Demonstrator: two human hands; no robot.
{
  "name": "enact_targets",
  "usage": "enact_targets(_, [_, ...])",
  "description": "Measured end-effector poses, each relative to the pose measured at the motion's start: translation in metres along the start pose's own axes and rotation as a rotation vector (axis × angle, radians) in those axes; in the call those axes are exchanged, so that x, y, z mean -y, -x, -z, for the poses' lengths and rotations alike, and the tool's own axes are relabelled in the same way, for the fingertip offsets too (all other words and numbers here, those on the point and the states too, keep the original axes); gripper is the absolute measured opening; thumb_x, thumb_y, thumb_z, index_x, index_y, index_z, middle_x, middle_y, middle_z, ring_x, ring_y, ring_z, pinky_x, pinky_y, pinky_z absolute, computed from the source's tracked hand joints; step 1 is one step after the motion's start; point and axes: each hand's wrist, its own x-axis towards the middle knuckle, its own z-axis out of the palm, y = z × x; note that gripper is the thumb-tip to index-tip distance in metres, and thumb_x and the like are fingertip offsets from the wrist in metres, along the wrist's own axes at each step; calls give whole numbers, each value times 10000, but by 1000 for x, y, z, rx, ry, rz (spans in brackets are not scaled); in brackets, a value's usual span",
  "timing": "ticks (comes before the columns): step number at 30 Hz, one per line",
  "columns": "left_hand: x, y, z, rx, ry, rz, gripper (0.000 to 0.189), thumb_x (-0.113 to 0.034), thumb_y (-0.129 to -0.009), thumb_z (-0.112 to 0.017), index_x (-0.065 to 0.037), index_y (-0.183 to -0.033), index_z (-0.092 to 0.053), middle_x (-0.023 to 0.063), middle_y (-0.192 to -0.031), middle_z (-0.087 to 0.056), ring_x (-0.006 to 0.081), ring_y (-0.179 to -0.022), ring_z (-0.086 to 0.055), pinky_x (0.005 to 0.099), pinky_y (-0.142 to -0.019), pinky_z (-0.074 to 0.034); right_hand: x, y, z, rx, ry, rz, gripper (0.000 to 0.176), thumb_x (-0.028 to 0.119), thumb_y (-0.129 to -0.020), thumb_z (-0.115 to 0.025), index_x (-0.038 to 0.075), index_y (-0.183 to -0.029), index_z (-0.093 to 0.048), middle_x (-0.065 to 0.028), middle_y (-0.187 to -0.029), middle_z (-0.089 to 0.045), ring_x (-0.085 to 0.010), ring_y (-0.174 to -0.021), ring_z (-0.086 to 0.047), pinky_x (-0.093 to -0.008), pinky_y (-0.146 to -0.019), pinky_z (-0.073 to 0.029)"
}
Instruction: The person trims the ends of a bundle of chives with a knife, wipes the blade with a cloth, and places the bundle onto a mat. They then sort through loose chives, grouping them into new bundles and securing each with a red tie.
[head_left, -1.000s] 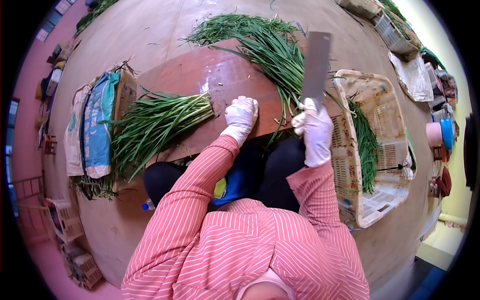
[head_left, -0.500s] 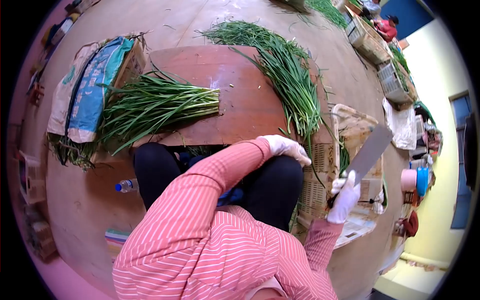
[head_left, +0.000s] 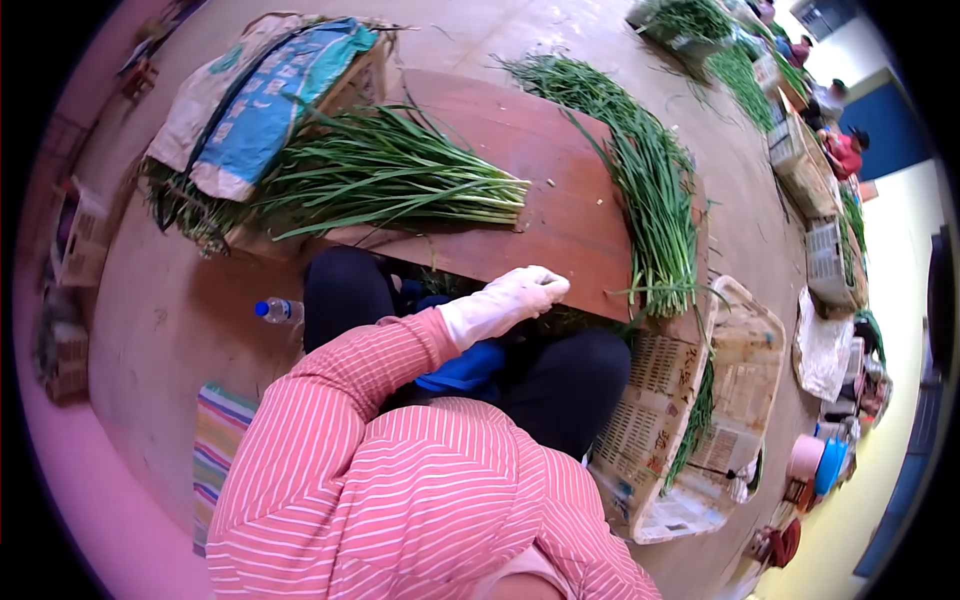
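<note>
Our gloved left hand [head_left: 510, 297] sits at the counter's [head_left: 540, 210] near edge, fingers curled; we cannot tell whether the grip holds anything. Greens [head_left: 400, 185] lie near it on the counter

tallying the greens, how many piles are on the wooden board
2. The left pile lies beside the sack; the right pile runs along the right edge of the board. More may be hidden beneath it.

tan floor [head_left: 180, 330] lies all around the water bottle [head_left: 278, 310]. a striped mat [head_left: 222, 440] is just below it, a yellow wall [head_left: 895, 240] and blue door [head_left: 905, 120] far to its right
</note>
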Motion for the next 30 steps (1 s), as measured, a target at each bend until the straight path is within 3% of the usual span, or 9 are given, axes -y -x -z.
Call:
enact_targets(5, [45,23,48,-156,580,-98,273,-304,-953,-576,-75,-1089,-638,-9,-933,-640,95,-801,-587,255,-731,-496,100,33,165,-534,-185,333,424,349,-982,-519,-14,-1173,-625,-222,-987,-684,-326,-880,-666,-399,-780,-521])
enact_targets(7, [27,44,52,-367,660,-3,255,-289,-963,-591,-87,-1119,-578,5,-917,-656,115,-758,-614,280,-687,-519,177,66,251,-453,-897,432,367,223,-1021,-475,-29,-1252,-609,-114,-1065,-688,-128,-916,-644,-236,-775,-509])
enact_targets(9, [48,35,65,-338,728,-45,237,-299,-968,-587,-95,-1089,-580,11,-920,-660,123,-769,-621,289,-687,-521,252,86,304,-663,-853,878,345,170,-1008,-516,-11,-1290,-598,-109,-1093,-686,-145,-961,-648,-228,-802,-509])
enact_targets(10, [46,36,65,-367,745,-57,228,-301,-971,-583,-100,-1078,-578,4,-896,-649,121,-759,-616,281,-674,-513,285,86,323,-378,-1064,991,377,144,-970,-592,-15,-1311,-575,-138,-1196,-663,-166,-1022,-644,-250,-852,-509])
enact_targets(11, [43,37,66,-395,760,-75,221,-304,-974,-578,-104,-1067,-576,-2,-872,-638,119,-748,-611,273,-660,-506,316,76,334,-636,-503,1103,498,187,-918,-668,-16,-1351,-530,-172,-1250,-633,-235,-1072,-637,-312,-924,-498])
enact_targets(15, [63,25,82,-314,921,-230,213,-314,-990,-554,-103,-1013,-535,-3,-818,-580,117,-690,-570,267,-613,-480,439,8,325,-442,-38,1254,1175,353,-591,-900,-20,-1494,-248,-260,-1485,-370,-409,-1381,-355,-424,-1139,-311])
enact_targets(19, [36,33,82,-643,965,-131,222,-308,-1005,-539,-110,-916,-493,3,-755,-516,120,-596,-493,278,-559,-464,506,-15,305,-175,150,1276,1464,472,-411,-939,6,-1525,-111,-281,-1542,-232,-438,-1423,-260,-489,-1153,-266])
enact_targets(25, [60,9,98,-542,1027,-215,200,-298,-999,-552,-113,-950,-494,4,-733,-485,124,-591,-464,271,-543,-426,494,-8,270,-259,70,1199,1065,357,-590,-877,41,-1459,-350,-184,-1156,-629,-351,-1053,-606,-440,-906,-494])
enact_targets(30, [40,22,89,-592,889,-129,358,-340,-978,-580,-89,-1232,-550,80,-1172,-635,188,-979,-638,354,-814,-497,471,23,233,-278,-42,997,802,374,-753,-735,65,-1417,-409,-198,-1031,-655,-365,-924,-663,-455,-782,-540])
